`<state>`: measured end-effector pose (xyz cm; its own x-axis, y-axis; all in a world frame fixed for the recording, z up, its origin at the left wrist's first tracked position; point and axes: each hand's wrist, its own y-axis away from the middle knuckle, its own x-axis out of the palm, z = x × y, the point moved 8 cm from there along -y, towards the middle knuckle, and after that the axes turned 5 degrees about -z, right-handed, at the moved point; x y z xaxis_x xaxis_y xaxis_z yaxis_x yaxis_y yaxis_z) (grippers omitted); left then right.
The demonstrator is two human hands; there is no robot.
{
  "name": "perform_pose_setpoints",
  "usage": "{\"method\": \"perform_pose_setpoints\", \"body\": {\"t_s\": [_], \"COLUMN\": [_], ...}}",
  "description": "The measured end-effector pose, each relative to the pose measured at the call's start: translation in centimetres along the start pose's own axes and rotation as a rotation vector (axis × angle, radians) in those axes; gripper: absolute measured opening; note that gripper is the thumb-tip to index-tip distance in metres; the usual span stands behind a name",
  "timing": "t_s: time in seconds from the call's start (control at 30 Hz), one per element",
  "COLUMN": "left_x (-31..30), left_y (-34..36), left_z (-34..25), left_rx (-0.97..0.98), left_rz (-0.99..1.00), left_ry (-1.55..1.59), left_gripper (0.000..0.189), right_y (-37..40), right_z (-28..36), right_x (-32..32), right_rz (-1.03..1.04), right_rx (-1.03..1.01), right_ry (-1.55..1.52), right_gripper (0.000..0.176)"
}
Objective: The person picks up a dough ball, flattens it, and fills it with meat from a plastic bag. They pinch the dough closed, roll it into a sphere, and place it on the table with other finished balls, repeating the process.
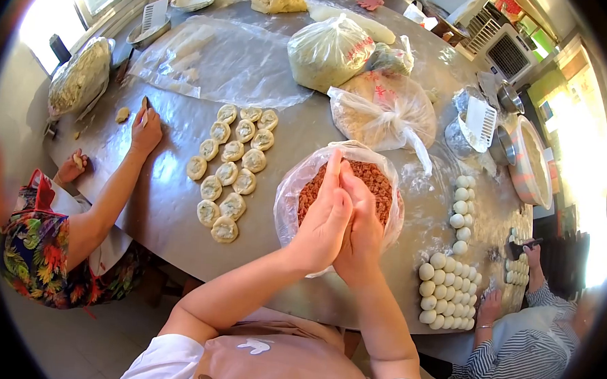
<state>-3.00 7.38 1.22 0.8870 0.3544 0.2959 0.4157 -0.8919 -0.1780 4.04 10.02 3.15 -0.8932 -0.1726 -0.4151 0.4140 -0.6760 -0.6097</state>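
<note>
My left hand [324,221] and my right hand [362,216] are pressed palm to palm, fingers pointing away from me. Whatever may lie between the palms is hidden. Just beneath them is an open plastic bag [286,199] of reddish-brown crumbly filling [379,183]. To the left of the bag, flat round dough pieces [224,229] with pale, layered tops lie in uneven rows. On the right, white dough balls [442,293] sit packed in a block, and a line of more balls [461,220] runs up behind them.
Tied plastic bags [331,50] and a flat knotted bag [383,111] lie beyond the filling. Plastic sheeting [221,62] covers part of the steel table [172,210]. Co-workers' hands are at the left [147,130] and right [491,307]. A large tub [533,164] stands far right.
</note>
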Motion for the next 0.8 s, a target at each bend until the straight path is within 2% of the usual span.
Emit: {"method": "perform_pose_setpoints", "body": {"t_s": [0.1, 0.2, 0.23, 0.27, 0.33, 0.37, 0.4, 0.5, 0.53, 0.63, 0.67, 0.7, 0.77, 0.8], "left_x": [0.8, 1.7, 2.0, 1.9, 1.9, 1.5, 0.5, -1.4, -1.9, -3.3, -3.0, -2.6, -1.8, -1.2], "left_y": [1.2, 1.7, 1.7, 0.9, 0.3, 0.0, 0.5, -0.5, -0.5, -0.9, -0.9, -0.9, -0.8, -0.8], "left_z": [0.7, 0.8, 0.8, 0.0, 0.5, 0.6, 1.5, 2.1, 1.8, 0.9, 0.9, 1.0, 0.9, 0.5], "left_rx": [-0.065, -0.233, -0.293, -0.25, -0.266, -0.271, -0.418, -0.229, -0.269, -0.194, -0.187, -0.181, -0.17, -0.208], "left_rz": [0.217, 0.156, 0.15, 0.037, -0.034, -0.072, -0.152, -0.252, -0.315, -0.4, -0.35, -0.297, -0.186, -0.038], "left_ry": [0.052, 0.25, 0.301, 0.304, 0.284, 0.271, 0.25, 0.438, 0.468, 0.43, 0.465, 0.5, 0.569, 0.702], "left_gripper": [0.068, 0.054, 0.052, 0.044, 0.042, 0.041, 0.035, 0.04, 0.043, 0.045, 0.042, 0.045, 0.067, 0.083], "right_y": [-1.1, -1.2, -1.6, -1.9, -2.1, -1.9, -1.6, -1.0, -0.3, 1.4, 1.4, 1.6, 2.2, 2.2], "right_z": [-1.7, -3.8, -3.0, -2.2, 0.5, 0.0, -0.5, -0.9, -1.3, 0.3, 0.6, 0.2, -0.6, -0.8], "right_x": [-0.6, -1.3, -1.3, -1.4, -0.9, -0.7, -0.6, -1.1, -1.2, 0.0, 0.9, 0.8, 0.4, 0.4], "right_rz": [0.027, -0.071, -0.059, -0.05, -0.142, -0.123, -0.114, -0.203, -0.202, 0.059, 0.006, -0.016, -0.063, -0.06], "right_rx": [0.072, 0.277, 0.216, 0.154, 0.225, 0.28, 0.343, 0.386, 0.392, 0.295, 0.295, 0.34, 0.428, 0.436], "right_ry": [0.003, -0.195, -0.143, -0.09, -0.378, -0.604, -0.826, -0.812, -0.636, -0.43, -0.567, -0.506, -0.38, -0.397], "right_gripper": [0.062, 0.075, 0.08, 0.084, 0.088, 0.089, 0.09, 0.086, 0.082, 0.074, 0.057, 0.051, 0.04, 0.04]}}
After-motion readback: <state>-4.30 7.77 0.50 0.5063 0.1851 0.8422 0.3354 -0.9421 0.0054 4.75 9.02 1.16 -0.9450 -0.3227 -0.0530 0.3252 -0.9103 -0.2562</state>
